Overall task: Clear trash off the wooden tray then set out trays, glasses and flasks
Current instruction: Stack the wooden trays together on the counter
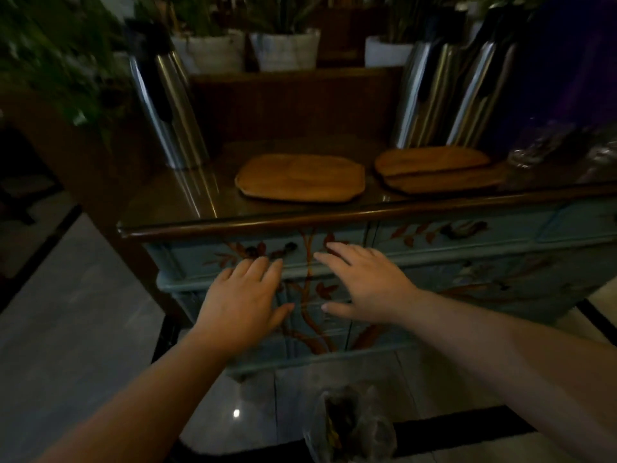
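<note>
- Nearest, at 6 o'clock on the floor, a clear trash bag [350,426] stands with dark scraps inside. The trash looks already dealt with, so I judge the setting-out step is the one in hand.
- Both hands hang in front of the painted blue cabinet [467,262], below the bench edge. The left hand [245,302] has its grip spread, fingers flat and holding nothing. The right hand [364,289] is the same: spread, empty, palm down.
- Above them, at 12 o'clock on the bench [207,208], lies a bare wooden tray [300,178] with nothing on it. At 1 o'clock a stack of wooden trays [434,170] sits just beside it, apart from it.
- Further back, one steel flask [167,105] stands at 11 o'clock, well apart from the single tray. Two more flasks [450,101] stand at 1 o'clock, right behind the stack.
- At 2 o'clock, at the bench's right end, something clear and glinting [547,148] may be glasses, but it is too blurred to tell.
- To do the step well: raise both hands over the bench lip, take a tray by its two short ends, keep it level, and set it square to the front edge.
- Leave room beside each tray for a flask. Carry flasks upright by the body, since the glossy bench top looks slippery.
</note>
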